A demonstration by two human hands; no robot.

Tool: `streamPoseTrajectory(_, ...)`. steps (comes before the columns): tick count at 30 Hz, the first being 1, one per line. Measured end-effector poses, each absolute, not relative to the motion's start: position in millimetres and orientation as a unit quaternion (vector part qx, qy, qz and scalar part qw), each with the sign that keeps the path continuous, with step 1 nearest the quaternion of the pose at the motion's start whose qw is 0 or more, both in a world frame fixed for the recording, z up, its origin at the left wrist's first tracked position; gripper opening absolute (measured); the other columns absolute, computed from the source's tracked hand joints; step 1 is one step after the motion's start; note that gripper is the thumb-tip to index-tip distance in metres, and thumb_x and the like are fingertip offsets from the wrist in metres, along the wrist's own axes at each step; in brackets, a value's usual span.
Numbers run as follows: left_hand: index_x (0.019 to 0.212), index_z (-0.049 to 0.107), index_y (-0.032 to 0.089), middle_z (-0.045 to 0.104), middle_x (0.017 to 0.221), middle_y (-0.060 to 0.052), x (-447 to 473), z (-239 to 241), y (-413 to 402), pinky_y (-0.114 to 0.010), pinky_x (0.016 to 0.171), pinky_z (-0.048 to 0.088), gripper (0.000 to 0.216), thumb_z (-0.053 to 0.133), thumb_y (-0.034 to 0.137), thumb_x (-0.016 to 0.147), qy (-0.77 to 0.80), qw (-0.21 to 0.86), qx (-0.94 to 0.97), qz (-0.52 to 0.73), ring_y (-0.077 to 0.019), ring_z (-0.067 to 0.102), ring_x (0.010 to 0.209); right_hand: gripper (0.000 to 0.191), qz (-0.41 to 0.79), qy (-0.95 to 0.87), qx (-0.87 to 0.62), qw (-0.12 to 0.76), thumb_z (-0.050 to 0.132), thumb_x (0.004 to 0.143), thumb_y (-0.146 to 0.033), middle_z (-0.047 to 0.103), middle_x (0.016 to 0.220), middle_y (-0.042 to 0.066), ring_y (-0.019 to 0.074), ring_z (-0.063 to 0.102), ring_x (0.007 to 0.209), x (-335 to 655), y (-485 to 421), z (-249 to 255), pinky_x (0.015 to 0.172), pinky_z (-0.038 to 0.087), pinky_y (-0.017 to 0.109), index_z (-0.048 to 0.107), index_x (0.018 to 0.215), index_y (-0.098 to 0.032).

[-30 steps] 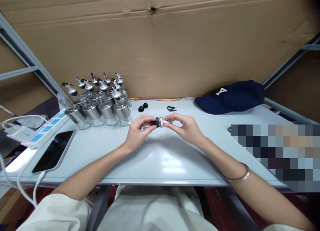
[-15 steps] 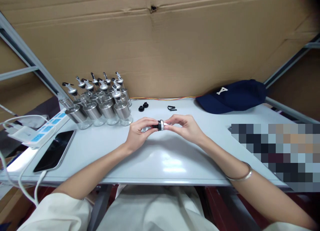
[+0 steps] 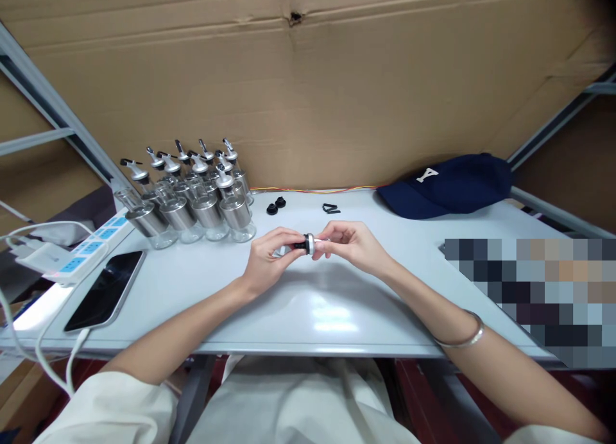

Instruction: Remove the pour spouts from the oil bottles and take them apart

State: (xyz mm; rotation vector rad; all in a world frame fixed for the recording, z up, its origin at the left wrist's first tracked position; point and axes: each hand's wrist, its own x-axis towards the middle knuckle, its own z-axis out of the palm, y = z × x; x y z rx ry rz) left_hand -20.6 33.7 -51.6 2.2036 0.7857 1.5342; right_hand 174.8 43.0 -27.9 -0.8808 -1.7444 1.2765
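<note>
Between both hands, above the middle of the table, lies a black and silver bottle pourer (image 3: pixel 309 244) on its side. My left hand (image 3: pixel 270 255) is closed on its black stopper end. The fingers of my right hand (image 3: pixel 353 244) pinch the slim silver spout at the other end, largely covering it. Beyond the hands, two small black round stoppers (image 3: pixel 276 205) and a few thin black clip-like pieces (image 3: pixel 331 208) rest on the table. Several glass and steel oil bottles (image 3: pixel 206 208) stand at the left, many topped with similar pourers.
A phone (image 3: pixel 106 291) on a charging cable and a white power strip (image 3: pixel 89 248) lie at the left of the table (image 3: pixel 298 315). A navy cap (image 3: pixel 452 184) sits at the back right. Cardboard (image 3: pixel 308 104) walls the back; a blurred-out area covers the right.
The fingers of my right hand have shifted on the spout, the lower ones now curling beneath it. My left hand and the bottle pourer have barely moved.
</note>
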Motion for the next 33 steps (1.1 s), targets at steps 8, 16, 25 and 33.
streamPoseTrajectory(8,0.087,0.064,0.015,0.063,0.084,-0.004,-20,-48,39,-0.023,0.065,0.05,0.011,0.065,0.017,0.077,0.348,0.178,0.773,0.499,-0.0093,0.057,0.066,0.021,0.234,-0.772,-0.41,0.425,0.058,0.082,-0.037,0.061,0.074,0.004,0.0147,0.054,0.07,172,43,-32,0.062,0.042,0.028,0.068,0.083,-0.019)
streamPoseTrajectory(16,0.1,0.059,0.016,0.057,0.092,-0.005,-21,-51,37,-0.026,0.076,0.05,0.018,0.057,0.017,0.082,0.33,0.17,0.796,0.478,-0.0116,0.058,0.08,0.032,0.377,-0.743,-0.406,0.376,0.058,0.08,-0.033,0.064,0.07,0.001,0.014,0.06,0.063,162,37,-38,0.054,0.046,0.024,0.054,0.109,-0.02)
streamPoseTrajectory(25,0.106,0.052,0.018,0.054,0.092,-0.004,-21,-53,43,-0.025,0.074,0.051,0.025,0.058,0.028,0.083,0.322,0.417,0.687,0.501,-0.0118,0.058,0.082,0.028,0.446,-0.715,-0.371,0.39,0.056,0.079,-0.029,0.06,0.067,-0.002,0.0119,0.058,0.057,169,42,-37,0.06,0.048,0.028,0.054,0.104,-0.019)
streamPoseTrajectory(33,0.097,0.053,0.016,0.06,0.09,-0.005,-19,-49,43,-0.03,0.073,0.055,0.034,0.065,0.041,0.077,0.304,0.549,0.632,0.455,-0.0137,0.063,0.079,0.032,0.485,-0.714,-0.328,0.384,0.058,0.082,-0.034,0.061,0.068,0.0,0.0145,0.062,0.065,171,39,-34,0.066,0.05,0.029,0.054,0.11,-0.02)
